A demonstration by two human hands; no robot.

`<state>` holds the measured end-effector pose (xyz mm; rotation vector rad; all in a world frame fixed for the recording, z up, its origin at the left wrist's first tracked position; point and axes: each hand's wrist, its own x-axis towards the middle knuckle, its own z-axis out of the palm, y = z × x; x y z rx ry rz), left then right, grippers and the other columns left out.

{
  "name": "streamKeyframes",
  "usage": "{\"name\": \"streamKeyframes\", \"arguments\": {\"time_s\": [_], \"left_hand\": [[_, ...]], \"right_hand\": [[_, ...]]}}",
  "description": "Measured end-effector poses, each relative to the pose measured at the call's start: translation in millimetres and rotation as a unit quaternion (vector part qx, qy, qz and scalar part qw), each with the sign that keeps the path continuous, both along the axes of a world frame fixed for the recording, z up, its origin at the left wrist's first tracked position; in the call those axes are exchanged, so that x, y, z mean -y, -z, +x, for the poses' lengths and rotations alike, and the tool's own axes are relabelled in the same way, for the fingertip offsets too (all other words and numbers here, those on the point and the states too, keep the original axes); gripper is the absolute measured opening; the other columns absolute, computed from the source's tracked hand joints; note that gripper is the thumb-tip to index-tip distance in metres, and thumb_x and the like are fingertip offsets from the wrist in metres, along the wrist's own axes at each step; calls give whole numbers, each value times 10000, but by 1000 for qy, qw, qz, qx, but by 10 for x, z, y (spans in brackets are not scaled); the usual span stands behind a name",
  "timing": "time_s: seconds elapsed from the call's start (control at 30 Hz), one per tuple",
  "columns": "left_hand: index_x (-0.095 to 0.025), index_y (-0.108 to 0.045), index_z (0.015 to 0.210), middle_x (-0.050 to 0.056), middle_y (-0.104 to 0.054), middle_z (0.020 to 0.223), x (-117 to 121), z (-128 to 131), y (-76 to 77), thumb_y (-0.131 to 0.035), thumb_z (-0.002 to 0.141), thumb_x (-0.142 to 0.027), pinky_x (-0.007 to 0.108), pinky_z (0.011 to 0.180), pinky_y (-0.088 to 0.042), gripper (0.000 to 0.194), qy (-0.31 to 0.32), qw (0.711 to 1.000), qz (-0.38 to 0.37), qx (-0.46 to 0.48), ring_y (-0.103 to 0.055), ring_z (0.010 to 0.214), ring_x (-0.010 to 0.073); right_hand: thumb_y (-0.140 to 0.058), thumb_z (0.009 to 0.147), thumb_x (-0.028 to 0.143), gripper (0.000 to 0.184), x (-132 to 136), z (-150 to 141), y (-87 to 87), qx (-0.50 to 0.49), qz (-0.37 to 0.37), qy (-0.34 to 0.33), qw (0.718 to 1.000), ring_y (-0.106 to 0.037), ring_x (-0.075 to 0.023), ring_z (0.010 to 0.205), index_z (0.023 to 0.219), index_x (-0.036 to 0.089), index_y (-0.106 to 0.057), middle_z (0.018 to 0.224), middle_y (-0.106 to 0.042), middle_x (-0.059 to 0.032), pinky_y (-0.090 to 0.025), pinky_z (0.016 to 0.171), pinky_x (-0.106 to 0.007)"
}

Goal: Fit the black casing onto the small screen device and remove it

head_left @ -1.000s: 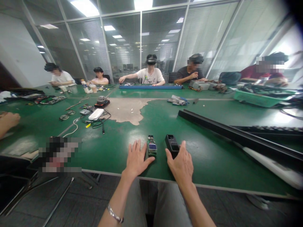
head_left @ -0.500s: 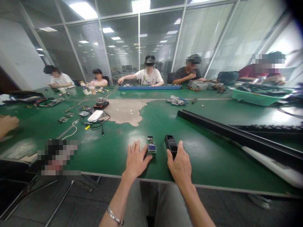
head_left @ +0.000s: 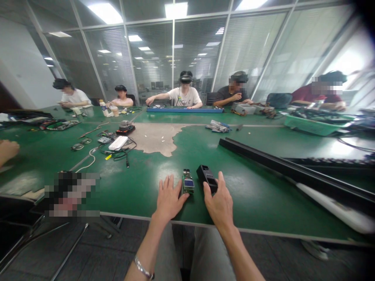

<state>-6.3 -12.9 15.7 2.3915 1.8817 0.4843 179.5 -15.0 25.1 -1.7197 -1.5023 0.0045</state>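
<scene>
My left hand (head_left: 170, 199) lies flat on the green table with its fingers spread. Its thumb and index finger rest along the left side of a small circuit board (head_left: 188, 181) with a little display on it. To the right of the board sits a black plastic housing (head_left: 206, 177), slightly turned, with openings in its top face. My right hand (head_left: 219, 201) holds the near end of the housing between the thumb and the fingers, partly covering it. A narrow gap separates the board and the housing.
On the right lie a long black rail (head_left: 263, 158) and a white bar (head_left: 331, 203). Cables surround a white device (head_left: 118, 143) at left centre. Farther off are gloves (head_left: 218, 126) and a green basket (head_left: 319, 127). Several people sit around the table (head_left: 152, 171).
My right hand has shifted the black housing left, closer to the circuit board, and its far end has turned leftward. My left hand and the board have barely moved.
</scene>
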Motion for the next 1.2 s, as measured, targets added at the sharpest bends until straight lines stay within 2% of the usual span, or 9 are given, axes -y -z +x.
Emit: {"name": "streamKeyframes", "arguments": {"time_s": [0.17,0.5,0.9,1.03,1.2], "left_hand": [[-284,-429,1441,108,-281,1587,9,-2,15,-346,945,-636,587,1168,-156,614,-1,1000,4,2,-202,1469,326],[-264,-448,1425,121,-284,1584,17,-20,9,-384,945,-588,599,1167,-143,583,4,1000,5,2,-196,1469,333],[-264,-392,1459,120,-269,1590,25,-34,8,-475,906,-481,603,1169,-108,600,10,1000,-3,3,-189,1469,335],[-229,-410,1446,125,-253,1595,27,-36,5,-500,874,-445,593,1175,-111,618,12,1000,-8,0,-176,1471,344],[-160,-401,1454,136,-240,1599,18,-37,17,-448,881,-420,558,1189,-114,631,11,1000,-5,-4,-179,1471,334]], "right_hand": [[-409,943,488,720,-22,-215,-141,-6,16,-23,1000,-576,-307,1159,1518,89,-241,1349,-557,-209,-468,945,-445],[-411,948,450,692,-23,-524,-261,14,26,-55,998,-576,-297,1148,1506,72,-256,1337,-564,-221,-475,936,-440],[-411,950,409,655,22,-706,-247,107,-14,-32,994,-617,-294,1018,1494,77,-257,1167,-655,-190,-480,834,-389],[-416,947,420,661,44,-752,-214,121,-32,-25,992,-633,-295,979,1490,76,-262,1092,-682,-178,-481,790,-375],[-452,931,404,689,87,-751,-137,130,-57,-22,990,-641,-300,952,1492,58,-249,1028,-696,-170,-478,761,-367]]}}
